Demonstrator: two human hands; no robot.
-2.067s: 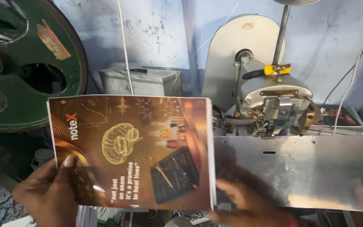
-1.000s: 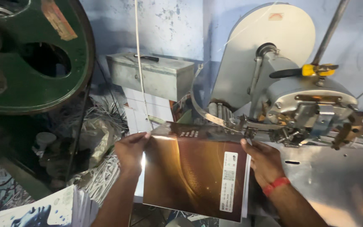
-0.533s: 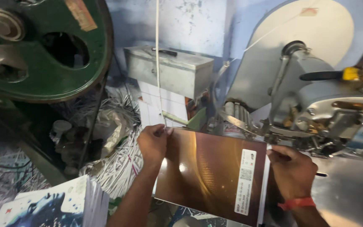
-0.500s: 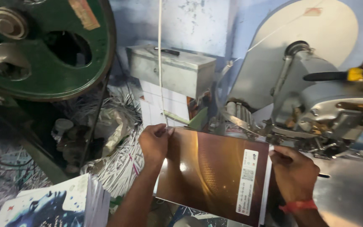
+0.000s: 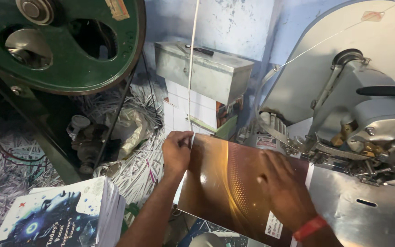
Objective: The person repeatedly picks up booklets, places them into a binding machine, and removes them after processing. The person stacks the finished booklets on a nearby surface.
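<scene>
A glossy brown booklet [image 5: 220, 183] lies back cover up on the metal machine bed [image 5: 357, 210]. My left hand [image 5: 177, 151] pinches its upper left corner. Flat on the cover's right part rests my right hand [image 5: 282, 187], fingers spread, blurred by motion, with a red band at the wrist. The grey stitching machine head [image 5: 371, 119] stands just right of the booklet.
A stack of blue-covered booklets [image 5: 65, 217] sits at lower left. A large green flywheel [image 5: 65, 41] fills the upper left, with shredded paper trimmings [image 5: 129, 174] below it. A grey metal box [image 5: 202, 68] rests on white paper stacks behind. A thin wire [image 5: 193, 59] hangs down to my left hand.
The booklet was turned from front cover to back cover and brought to the machine. My right hand moved from its right edge onto the cover. The view shifted closer and left.
</scene>
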